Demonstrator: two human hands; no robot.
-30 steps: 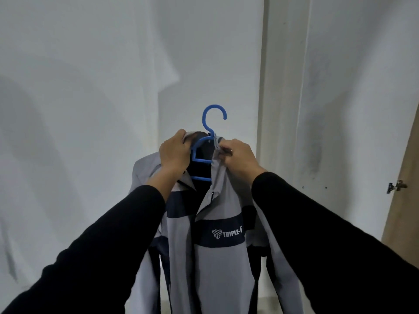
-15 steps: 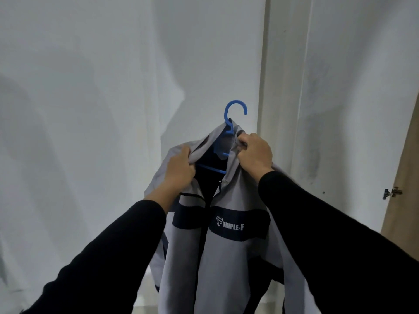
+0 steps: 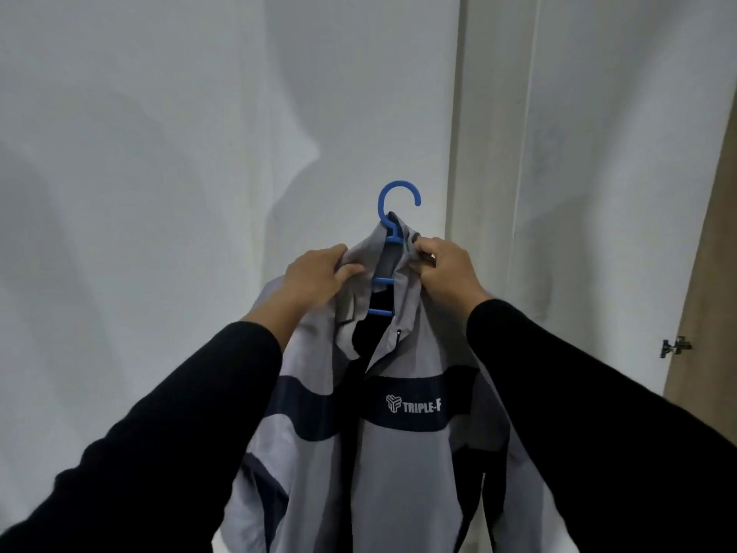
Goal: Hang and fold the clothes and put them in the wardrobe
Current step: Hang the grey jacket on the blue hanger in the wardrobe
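A grey jacket (image 3: pixel 402 472) with a dark blue chest band and white "TRIPLE-F" lettering hangs on a blue plastic hanger (image 3: pixel 393 209), held up in front of a white wall. Its hook pokes out above the collar and two blue crossbars show in the open neck. My left hand (image 3: pixel 317 275) grips the left side of the collar. On the right side of the collar my right hand (image 3: pixel 446 269) pinches the fabric. The jacket's front is unzipped at the top. Both of my arms wear black sleeves.
A white wall (image 3: pixel 159 193) fills the left and centre. A white panel (image 3: pixel 598 193) stands to the right. At the far right is a brown wooden wardrobe door (image 3: pixel 706 313) with a metal hinge (image 3: pixel 676 347).
The jacket and hanger shifted slightly left after swinging right. My left hand moved back up from the shoulder to the collar. Both hands keep their hold.
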